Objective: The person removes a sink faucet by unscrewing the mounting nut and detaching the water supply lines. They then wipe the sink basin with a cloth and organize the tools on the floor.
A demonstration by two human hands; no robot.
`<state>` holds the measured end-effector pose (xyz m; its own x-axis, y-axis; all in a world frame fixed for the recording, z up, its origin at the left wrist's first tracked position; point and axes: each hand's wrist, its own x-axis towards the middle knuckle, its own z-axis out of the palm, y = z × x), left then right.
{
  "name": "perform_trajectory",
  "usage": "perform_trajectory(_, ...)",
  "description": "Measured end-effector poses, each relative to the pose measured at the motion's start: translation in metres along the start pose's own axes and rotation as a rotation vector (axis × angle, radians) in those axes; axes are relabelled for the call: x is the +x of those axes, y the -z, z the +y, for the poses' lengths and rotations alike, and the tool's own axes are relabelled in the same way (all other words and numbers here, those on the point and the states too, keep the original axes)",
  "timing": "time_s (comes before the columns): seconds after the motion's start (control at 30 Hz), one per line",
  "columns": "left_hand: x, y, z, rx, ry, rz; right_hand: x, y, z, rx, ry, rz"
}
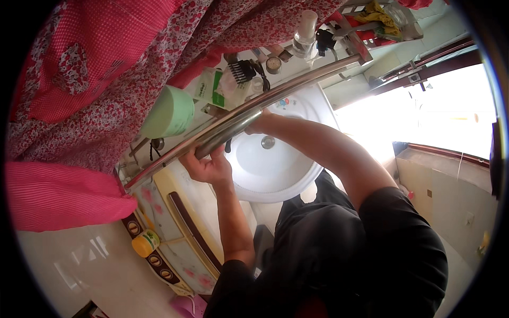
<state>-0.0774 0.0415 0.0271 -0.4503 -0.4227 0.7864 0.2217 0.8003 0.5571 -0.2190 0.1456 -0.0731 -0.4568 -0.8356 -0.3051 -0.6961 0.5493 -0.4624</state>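
A smooth grey metal cylinder runs slantwise under a long metal rail, over the back of the white washbasin. My left hand is closed on its lower left end, thumb and fingers on either side. At the other end, my right hand reaches in with bent fingers; the rail and cylinder hide most of them, so its grip cannot be made out. A small black piece sticks out below the cylinder, its kind unclear. The basin has a round drain and a painted flower.
Above the rail, a shelf holds a pale green tub, a black comb-like attachment, a clear bottle and packets. A pink flowered curtain hangs left. A washing machine with a yellow jar stands below.
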Motion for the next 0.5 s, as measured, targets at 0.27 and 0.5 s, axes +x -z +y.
perform_trajectory(0.27,-0.005,-0.01,-0.001,-0.07,0.068,0.098,0.022,-0.047,0.023,-0.085,0.117,0.205)
perform_trajectory(0.5,0.0,-0.016,0.006,-0.107,0.075,0.138,0.039,-0.061,0.046,-0.142,0.109,0.11)
